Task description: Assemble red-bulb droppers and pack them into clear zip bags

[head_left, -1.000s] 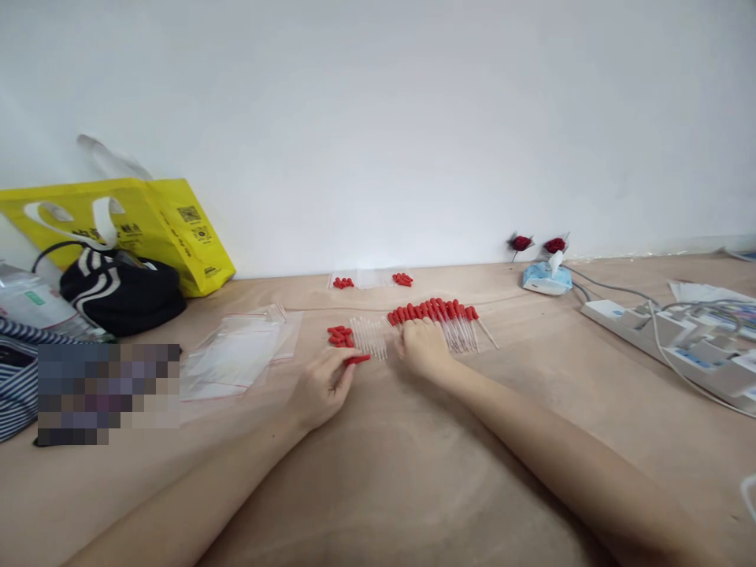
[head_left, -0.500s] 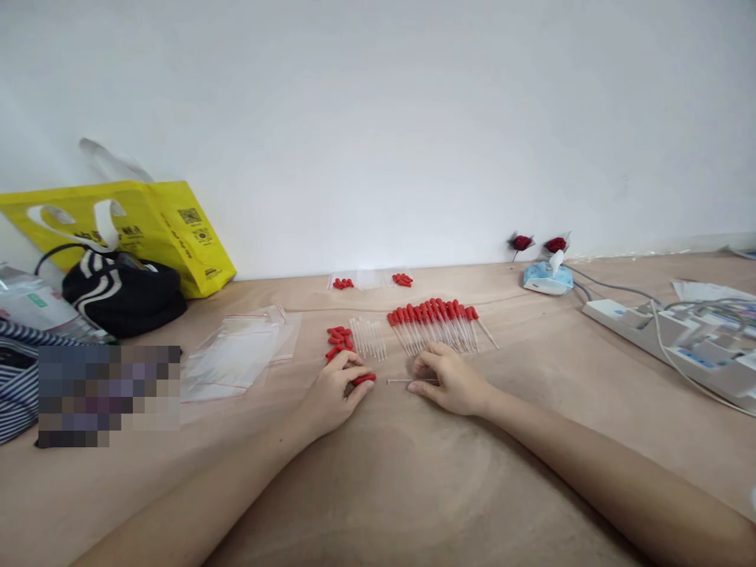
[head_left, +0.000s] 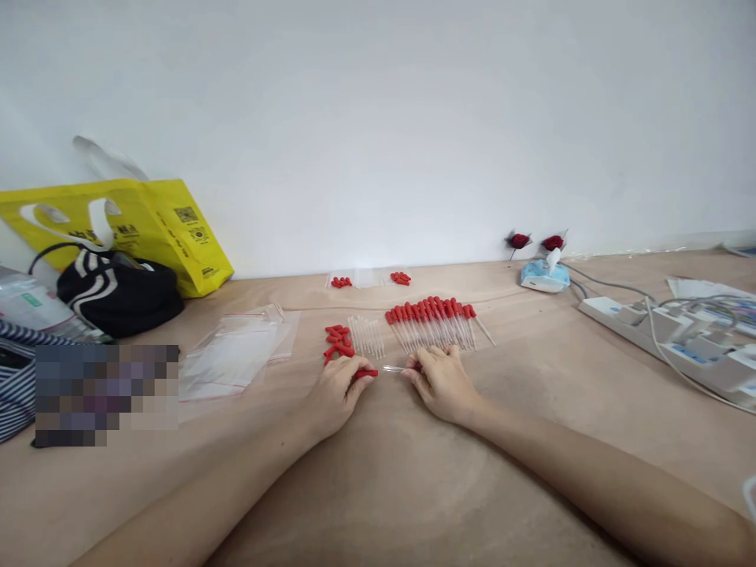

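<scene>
Between thumb and fingers, my left hand (head_left: pixel 341 391) pinches a red rubber dropper bulb (head_left: pixel 367 373). My right hand (head_left: pixel 441 381) grips a clear glass dropper tube (head_left: pixel 394 369), its free end pointing left at the bulb with a small gap between them. Loose red bulbs (head_left: pixel 336 337) lie in a pile just beyond my left hand. Beside them is a row of bare glass tubes (head_left: pixel 367 337). Beyond my right hand, several droppers with red bulbs fitted (head_left: pixel 434 315) lie side by side, bulbs toward the wall.
Clear zip bags (head_left: pixel 233 354) lie at left, near a yellow tote bag (head_left: pixel 201 244) and a black pouch (head_left: pixel 121 295). Small bags with red bulbs (head_left: pixel 400 278) rest by the wall. At right are a tissue pack (head_left: pixel 544 277), fabric roses (head_left: pixel 554 243) and a power strip (head_left: pixel 626 323) with cables.
My right hand has raised the glass tube off the table, and its end now points at the bulb. The left hand has turned the bulb slightly toward it.
</scene>
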{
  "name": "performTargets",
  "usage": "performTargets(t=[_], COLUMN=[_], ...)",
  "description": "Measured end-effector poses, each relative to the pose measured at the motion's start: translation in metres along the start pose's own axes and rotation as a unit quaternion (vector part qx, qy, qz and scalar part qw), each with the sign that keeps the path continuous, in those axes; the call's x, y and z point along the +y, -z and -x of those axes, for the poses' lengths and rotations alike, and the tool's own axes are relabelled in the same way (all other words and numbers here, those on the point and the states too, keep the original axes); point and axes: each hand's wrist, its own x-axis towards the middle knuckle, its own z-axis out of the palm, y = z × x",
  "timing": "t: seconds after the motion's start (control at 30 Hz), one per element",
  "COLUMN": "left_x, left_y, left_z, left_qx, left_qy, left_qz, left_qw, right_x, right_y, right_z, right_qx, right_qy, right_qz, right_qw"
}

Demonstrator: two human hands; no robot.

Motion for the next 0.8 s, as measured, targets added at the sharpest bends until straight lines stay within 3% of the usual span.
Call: performTargets(t=[0.13, 0.33, 0.63, 0.8], left_x=[0.0, -0.001, 0.005, 0.011], left_y=[-0.001, -0.002, 0.0, 0.002], left_z=[0.0, -0.002, -0.001, 0.0], left_qx=[0.011, 0.029, 0.05, 0.035], left_qy=[0.002, -0.046, -0.061, -0.101], left_qz=[0.001, -0.006, -0.008, -0.034], left_qw=[1.0, 0.999, 0.997, 0.994], right_x=[-0.002, -0.005, -0.006, -0.002], right_y=[-0.001, 0.001, -0.002, 0.001], right_z=[0.001, 0.002, 0.006, 0.004], right_qx=[0.001, -0.002, 0.031, 0.085], right_qy=[0.007, 0.036, 0.157, 0.267], right_qz=[-0.024, -0.035, 0.006, 0.105], right_qw=[1.0, 0.999, 0.987, 0.954])
